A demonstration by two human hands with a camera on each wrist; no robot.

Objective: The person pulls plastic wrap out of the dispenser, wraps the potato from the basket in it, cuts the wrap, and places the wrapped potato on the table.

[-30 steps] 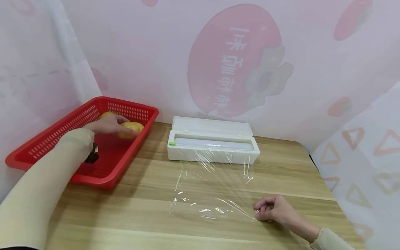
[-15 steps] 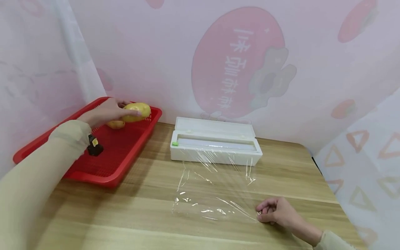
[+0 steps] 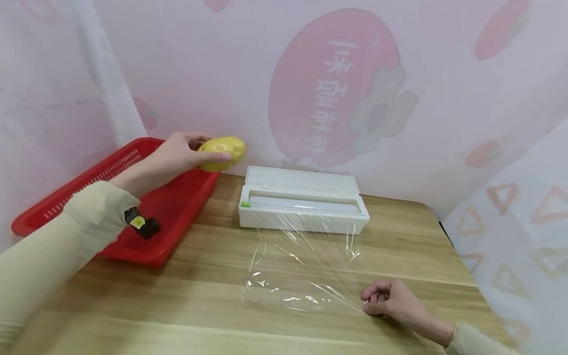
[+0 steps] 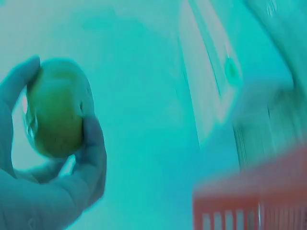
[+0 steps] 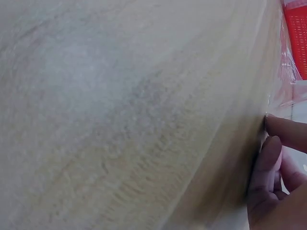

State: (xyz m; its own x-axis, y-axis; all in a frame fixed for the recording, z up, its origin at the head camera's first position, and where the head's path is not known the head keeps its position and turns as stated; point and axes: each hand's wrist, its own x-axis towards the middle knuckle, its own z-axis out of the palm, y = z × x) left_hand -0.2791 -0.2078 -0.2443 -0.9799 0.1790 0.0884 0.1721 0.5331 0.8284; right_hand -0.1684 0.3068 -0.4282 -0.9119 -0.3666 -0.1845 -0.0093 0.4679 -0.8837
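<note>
Fingers of the left hand [image 3: 182,150] grasp a rounded yellow item [image 3: 224,150], held up at the far right corner of a red basket [image 3: 151,255], which hand and item partly hide in the head view. One second earlier the item lay inside the basket under the same hand; half a second earlier it was farther left, with a second yellow item showing below it, now out of sight. The right hand [image 3: 392,301] is unchanged, its curled fingers pinching the near right corner of clear film [image 3: 291,299]. The film, likewise unaltered, runs across the wood-grained counter [image 3: 213,296] from a white box [image 3: 247,220], whose lid [image 3: 301,180] stands raised and whose front left edge bears a green tab [image 3: 245,203]. Lettering: white Chinese characters descend a large strawberry print [image 3: 293,93] on the pale wall covering [image 3: 213,64], too faint to transcribe with certainty. A black piece with a yellow patch [image 3: 138,222] sits at the left cuff; any marking on it is too small to read.
</note>
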